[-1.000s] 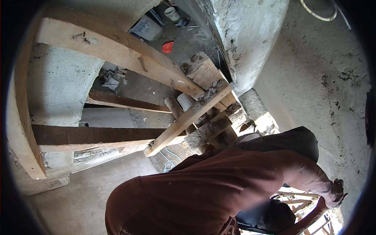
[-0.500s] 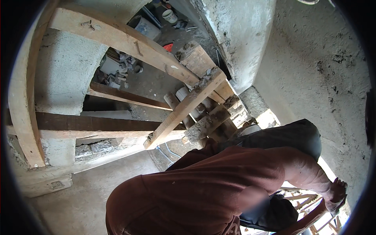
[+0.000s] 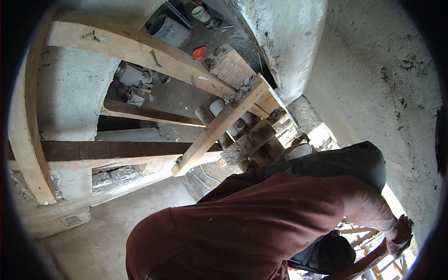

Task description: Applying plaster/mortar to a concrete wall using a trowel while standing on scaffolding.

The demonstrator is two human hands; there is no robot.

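A maroon sleeved upper body (image 3: 233,228) fills the lower part of the head view, rising from the lower edge. At the far right, beside the plastered wall, my right hand (image 3: 400,235) has its fingers curled closed. A reddish-brown length (image 3: 368,263) runs below it; I cannot tell whether the hand holds it. My left hand (image 3: 253,171) shows only as a small dark shape at the end of a shaded sleeve, close to stacked wooden blocks (image 3: 249,143); its fingers are hidden. A dark trouser leg (image 3: 326,161), bent at the knee, lies beyond the sleeve.
A nailed timber frame (image 3: 126,44) spans the upper left, with a slanting beam (image 3: 221,123) joined to it. Far below are a large bucket (image 3: 170,31), a small white pail (image 3: 200,14), a red object (image 3: 199,52) and rubble (image 3: 140,86). The plastered wall (image 3: 373,88) rises at the right.
My view has turned slightly, so the timber frame and the floor below have shifted left. The sleeve, leg and right hand keep nearly the same place in the picture.
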